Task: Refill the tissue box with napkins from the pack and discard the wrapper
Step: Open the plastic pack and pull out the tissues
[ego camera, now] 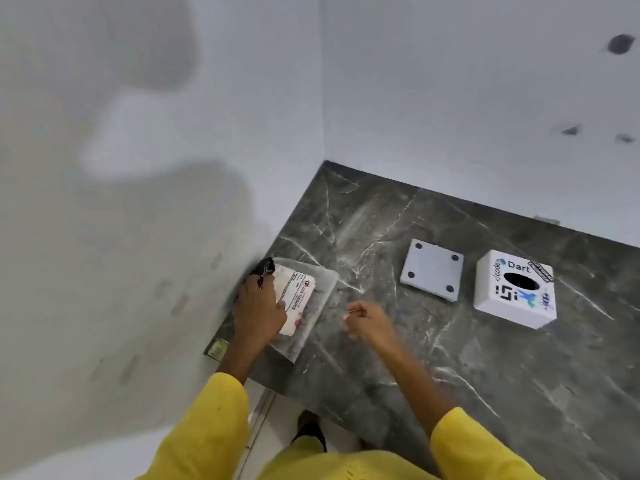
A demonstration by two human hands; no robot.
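Observation:
A clear plastic napkin pack (304,303) with a white and red label lies at the near left corner of the dark marble counter (485,375). My left hand (258,313) presses on its left end, fingers gripping the wrapper near a black patch. My right hand (369,320) hovers just right of the pack, fingers loosely curled, pinching what looks like a thin strip. The white cube tissue box (514,289) with stickers and a dark oval slot stands at the right. Its grey square base plate (433,270) with round pads lies flat beside it, to the left.
White walls meet in a corner behind the counter. The counter's left edge runs along the wall by my left hand. A small greenish tag (217,348) sits at the counter's near left corner. Floor and a foot show below the counter's front edge.

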